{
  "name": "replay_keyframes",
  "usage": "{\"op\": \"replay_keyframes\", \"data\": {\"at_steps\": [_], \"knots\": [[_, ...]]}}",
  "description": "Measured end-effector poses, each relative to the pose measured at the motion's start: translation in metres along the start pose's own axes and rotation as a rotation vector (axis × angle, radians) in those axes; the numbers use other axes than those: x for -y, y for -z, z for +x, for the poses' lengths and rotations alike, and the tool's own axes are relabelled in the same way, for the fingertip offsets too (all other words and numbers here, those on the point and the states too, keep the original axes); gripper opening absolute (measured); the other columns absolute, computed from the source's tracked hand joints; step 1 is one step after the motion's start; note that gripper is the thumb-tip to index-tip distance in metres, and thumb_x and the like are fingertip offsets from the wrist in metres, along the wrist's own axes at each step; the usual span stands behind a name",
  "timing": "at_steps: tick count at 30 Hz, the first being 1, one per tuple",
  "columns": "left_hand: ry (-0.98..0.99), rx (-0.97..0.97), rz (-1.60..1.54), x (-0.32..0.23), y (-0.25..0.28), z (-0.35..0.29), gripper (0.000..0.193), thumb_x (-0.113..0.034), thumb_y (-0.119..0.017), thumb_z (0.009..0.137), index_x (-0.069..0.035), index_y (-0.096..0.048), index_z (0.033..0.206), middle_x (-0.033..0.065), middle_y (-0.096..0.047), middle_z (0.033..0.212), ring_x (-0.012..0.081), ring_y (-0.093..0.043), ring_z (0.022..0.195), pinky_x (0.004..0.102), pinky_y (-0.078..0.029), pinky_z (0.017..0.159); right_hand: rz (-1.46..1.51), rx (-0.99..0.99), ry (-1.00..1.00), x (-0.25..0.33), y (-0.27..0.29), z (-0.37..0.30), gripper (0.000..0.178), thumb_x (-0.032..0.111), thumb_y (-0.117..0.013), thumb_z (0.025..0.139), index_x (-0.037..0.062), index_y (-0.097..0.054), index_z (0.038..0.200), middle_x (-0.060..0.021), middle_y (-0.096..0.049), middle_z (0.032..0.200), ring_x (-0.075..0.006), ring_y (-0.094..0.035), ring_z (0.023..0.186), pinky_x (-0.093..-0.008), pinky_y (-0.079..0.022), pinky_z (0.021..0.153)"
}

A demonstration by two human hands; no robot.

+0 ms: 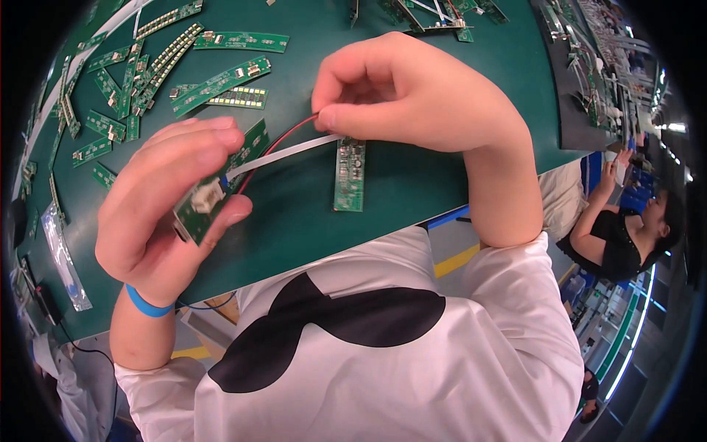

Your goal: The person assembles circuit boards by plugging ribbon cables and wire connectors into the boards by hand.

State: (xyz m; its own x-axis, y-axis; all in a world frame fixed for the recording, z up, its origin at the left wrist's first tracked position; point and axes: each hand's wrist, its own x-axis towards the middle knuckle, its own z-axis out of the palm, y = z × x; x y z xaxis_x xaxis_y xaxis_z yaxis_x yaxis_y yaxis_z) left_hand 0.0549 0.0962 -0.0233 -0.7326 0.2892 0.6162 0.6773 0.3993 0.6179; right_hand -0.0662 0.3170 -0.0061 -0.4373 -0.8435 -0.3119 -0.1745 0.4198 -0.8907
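Note:
My left hand point(166, 188) is closed round a green circuit board point(197, 219) with a white connector near its middle. From that board a white flat cable point(287, 153) and a red wire point(283, 134) stretch across to my right hand point(398, 92). My right thumb and forefinger pinch the red wire, and the flat cable's far end passes by the same fingertips. Below my right fingers a second green circuit board point(349, 177) lies on the table, its top end touching or just under the cable's end; I cannot tell which. A blue band point(149, 302) circles my left wrist.
Loose green circuit boards point(241, 41) and LED strips point(177, 60) lie scattered over the green table point(294, 236) at the left. More boards point(434, 26) with wires sit at the far edge. A black tray point(578, 103) holds parts at right. Another person point(622, 228) is beyond it.

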Motion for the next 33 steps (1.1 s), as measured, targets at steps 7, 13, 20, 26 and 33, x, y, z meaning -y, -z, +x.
{"op": "replay_keyframes", "data": {"at_steps": [7,13,20,26,33], "knots": [[0.358,-0.287,-0.352,0.002,-0.006,-0.016,0.037,0.004,-0.064,0.074,0.007,-0.056,0.111,0.0216,-0.061,0.106,0.0294,-0.059,0.101,0.0362,-0.044,0.090,0.075,-0.062,0.135,-0.001,0.005,0.001,0.034,0.031,-0.065,0.083,0.0023,-0.059,0.066,0.0001,-0.054,0.059,-0.0067,-0.046,0.056,-0.0228,-0.038,0.052],[0.243,-0.289,-0.273,0.005,-0.010,-0.013,0.036,0.001,-0.063,0.077,0.008,-0.055,0.111,0.0228,-0.059,0.110,0.0328,-0.056,0.108,0.0404,-0.041,0.095,0.175,-0.128,0.157,-0.003,0.011,-0.001,0.032,0.029,-0.065,0.083,0.0021,-0.061,0.065,-0.0002,-0.057,0.060,-0.0057,-0.050,0.059,-0.0216,-0.041,0.055],[0.210,-0.380,-0.197,0.008,-0.014,-0.015,0.035,-0.001,-0.063,0.079,0.008,-0.054,0.111,0.0263,-0.056,0.114,0.0357,-0.054,0.111,0.0422,-0.042,0.095,0.442,-0.232,0.143,-0.001,0.010,-0.006,0.015,0.012,-0.059,0.087,-0.0022,-0.066,0.087,-0.0095,-0.065,0.074,-0.0174,-0.062,0.065,-0.0286,-0.051,0.067],[0.231,-0.396,-0.325,0.007,-0.014,-0.016,0.034,0.004,-0.057,0.081,0.009,-0.053,0.114,0.0257,-0.057,0.113,0.0353,-0.054,0.110,0.0397,-0.043,0.092,0.667,-0.175,0.165,-0.002,0.015,-0.003,0.013,0.007,-0.057,0.088,-0.0022,-0.064,0.090,-0.0090,-0.065,0.076,-0.0145,-0.059,0.061,-0.0268,-0.049,0.060],[0.498,-0.301,-0.503,0.000,-0.018,-0.016,0.035,0.002,-0.055,0.085,0.009,-0.049,0.119,0.0224,-0.060,0.107,0.0317,-0.057,0.106,0.0373,-0.043,0.092,0.556,-0.301,0.253,0.010,-0.006,0.005,0.023,0.019,-0.049,0.095,-0.0002,-0.060,0.094,-0.0002,-0.058,0.073,-0.0051,-0.048,0.056,-0.0197,-0.039,0.055]]}}
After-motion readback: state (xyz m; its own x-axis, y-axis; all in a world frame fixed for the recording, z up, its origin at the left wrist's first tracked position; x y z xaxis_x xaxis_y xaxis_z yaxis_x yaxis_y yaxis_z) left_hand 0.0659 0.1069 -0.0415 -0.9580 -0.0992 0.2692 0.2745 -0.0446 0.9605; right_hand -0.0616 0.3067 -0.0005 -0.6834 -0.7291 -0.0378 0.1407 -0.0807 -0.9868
